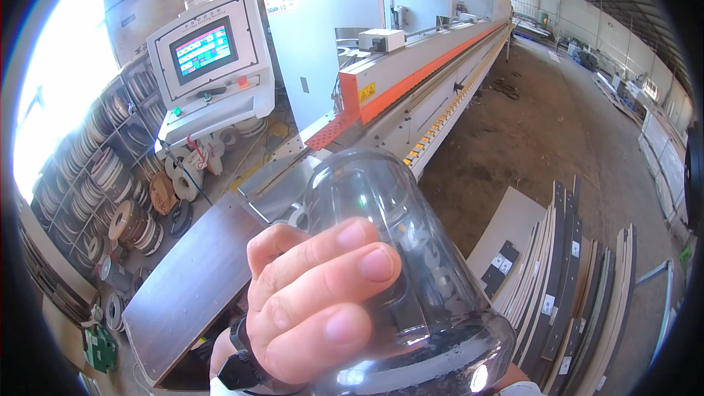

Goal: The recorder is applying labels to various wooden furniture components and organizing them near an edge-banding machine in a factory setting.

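Observation:
A large clear bottle [411, 242] with a grey tint and raised lettering is tilted close in front of me. Its narrower end points up and away; the wider end comes down towards me and runs out at the lower edge. My left hand [315, 301], with a black watch [246, 370] at its wrist, is closed around the bottle's left side, fingers wrapped over the near wall. At the bottom edge, right of the bottle, a bit of my right arm or hand [515, 378] shows beside a white cuff; its fingers are hidden.
Ahead runs a long grey and orange machine [425, 77]. Its control panel [209, 59] with a lit screen hangs at left, above a shelf of banding rolls [95, 169]. A flat metal-coloured table [194, 279] is at lower left. Narrow boards [546, 264] stand stacked at right.

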A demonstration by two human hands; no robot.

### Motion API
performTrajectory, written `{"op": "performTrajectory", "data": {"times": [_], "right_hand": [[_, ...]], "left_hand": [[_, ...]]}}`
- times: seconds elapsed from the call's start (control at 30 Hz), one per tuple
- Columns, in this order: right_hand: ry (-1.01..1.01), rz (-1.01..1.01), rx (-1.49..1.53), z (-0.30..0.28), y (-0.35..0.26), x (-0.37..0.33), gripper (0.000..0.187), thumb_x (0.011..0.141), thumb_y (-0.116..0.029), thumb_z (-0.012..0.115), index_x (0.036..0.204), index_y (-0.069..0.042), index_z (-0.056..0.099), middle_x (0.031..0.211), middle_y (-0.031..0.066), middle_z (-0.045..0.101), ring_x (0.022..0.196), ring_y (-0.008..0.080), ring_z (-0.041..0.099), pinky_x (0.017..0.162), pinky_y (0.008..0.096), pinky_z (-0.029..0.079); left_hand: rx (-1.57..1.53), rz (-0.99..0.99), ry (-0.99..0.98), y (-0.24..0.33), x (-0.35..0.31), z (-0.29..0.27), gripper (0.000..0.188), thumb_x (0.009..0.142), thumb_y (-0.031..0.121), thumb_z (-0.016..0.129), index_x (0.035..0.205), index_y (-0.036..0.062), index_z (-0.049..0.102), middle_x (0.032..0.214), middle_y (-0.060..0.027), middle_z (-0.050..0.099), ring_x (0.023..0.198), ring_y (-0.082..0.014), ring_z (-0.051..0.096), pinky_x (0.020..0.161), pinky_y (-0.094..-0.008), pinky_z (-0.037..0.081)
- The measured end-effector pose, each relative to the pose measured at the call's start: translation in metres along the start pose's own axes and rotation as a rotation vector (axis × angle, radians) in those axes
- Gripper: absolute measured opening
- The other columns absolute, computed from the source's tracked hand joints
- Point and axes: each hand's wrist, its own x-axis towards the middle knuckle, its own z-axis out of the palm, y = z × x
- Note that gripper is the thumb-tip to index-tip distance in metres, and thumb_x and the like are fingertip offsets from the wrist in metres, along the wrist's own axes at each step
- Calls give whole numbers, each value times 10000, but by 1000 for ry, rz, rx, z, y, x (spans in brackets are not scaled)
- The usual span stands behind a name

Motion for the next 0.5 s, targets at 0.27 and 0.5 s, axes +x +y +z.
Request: {"op": "performTrajectory", "data": {"times": [0.27,0.5], "right_hand": [[13,-9,6,-4,-2,-2,523,994,-56,761,1448,-53,503,1315,55,649,1182,129,616,1061,316,499],[44,-46,24,-16,-14,9,524,995,-57,760,1450,-54,499,1318,54,646,1185,128,613,1065,317,496]], "left_hand": [[-29,-29,39,4,-2,3,652,1026,376,725,1566,162,430,1393,-132,661,1331,-328,655,1210,-571,390],[-7,67,-19,-13,-6,-2,679,1028,425,716,1557,115,426,1365,-158,668,1233,-333,694,1065,-536,478]]}}
